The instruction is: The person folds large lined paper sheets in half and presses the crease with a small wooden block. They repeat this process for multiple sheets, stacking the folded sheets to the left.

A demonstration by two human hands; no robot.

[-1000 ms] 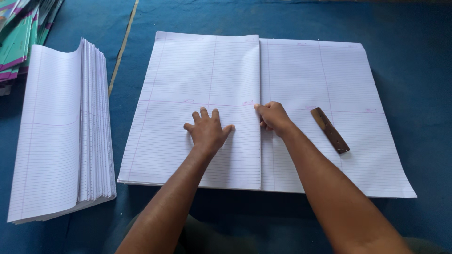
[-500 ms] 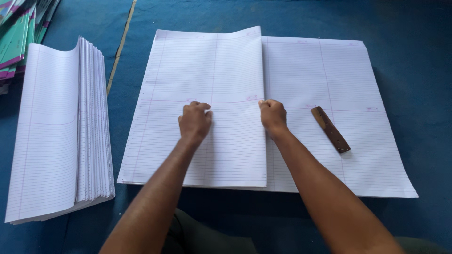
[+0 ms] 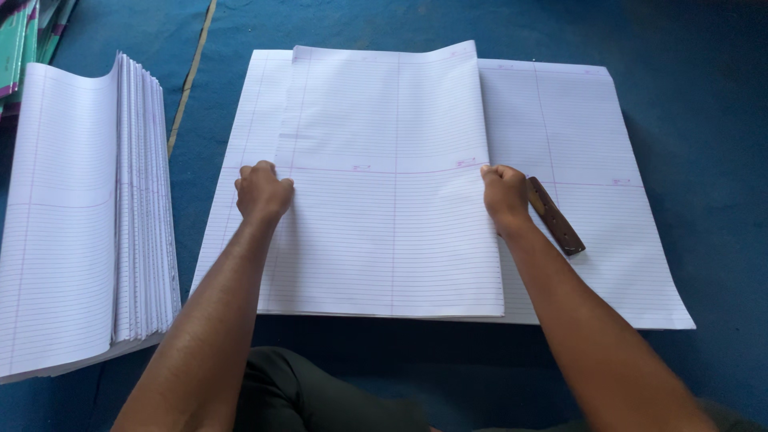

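A folded sheet of white ruled paper (image 3: 392, 200) lies on top of a wider stack of large white ruled sheets (image 3: 576, 160) spread on the blue floor covering (image 3: 704, 96). Its long axis runs away from the person, the far edge lifting slightly, the near edge toward the knees. The printed lines run left to right across it.

The left hand (image 3: 262, 192) is curled into a loose fist pressing the sheet's left edge; the right hand (image 3: 506, 194) is likewise curled, knuckles down on its right edge. The 2 hands sit well apart, 1 at each side, neither visibly gripping anything. Just beside the right hand lies a short dark brown wooden stick (image 3: 554, 216), angled on the lower sheets.

Half a second ago the hands were closer together and the folded sheet sat further left; now they have spread outward and the sheet lies more centred.

To the left stands a thick pile of folded white ruled sheets (image 3: 72, 208), with green-covered booklets (image 3: 20, 40) at the far corner.
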